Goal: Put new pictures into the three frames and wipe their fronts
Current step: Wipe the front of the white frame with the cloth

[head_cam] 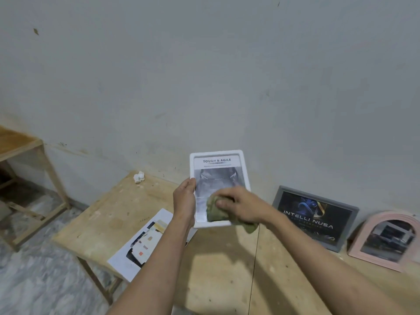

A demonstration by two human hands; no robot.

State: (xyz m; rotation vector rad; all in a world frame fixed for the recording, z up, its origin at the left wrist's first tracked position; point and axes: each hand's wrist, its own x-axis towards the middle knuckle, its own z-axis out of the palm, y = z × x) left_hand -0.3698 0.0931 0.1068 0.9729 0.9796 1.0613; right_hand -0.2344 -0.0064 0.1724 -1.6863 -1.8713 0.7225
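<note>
A white frame [218,156] with a "TOUGH & AGILE" picture is held upright above the wooden table. My left hand [184,198] grips its left edge. My right hand [239,204] presses a green cloth [216,211] against the lower part of the frame's front. A grey frame [314,215] with a dark "INTELLI NUSA" picture leans on the wall at the right. Beside it, a pink arched frame [384,239] with a picture also leans on the wall.
Printed sheets [143,243] lie on the wooden table [109,214] near its left front edge. A crumpled white wad [139,177] sits at the table's back by the wall. Another wooden table [20,144] stands at far left over a tiled floor.
</note>
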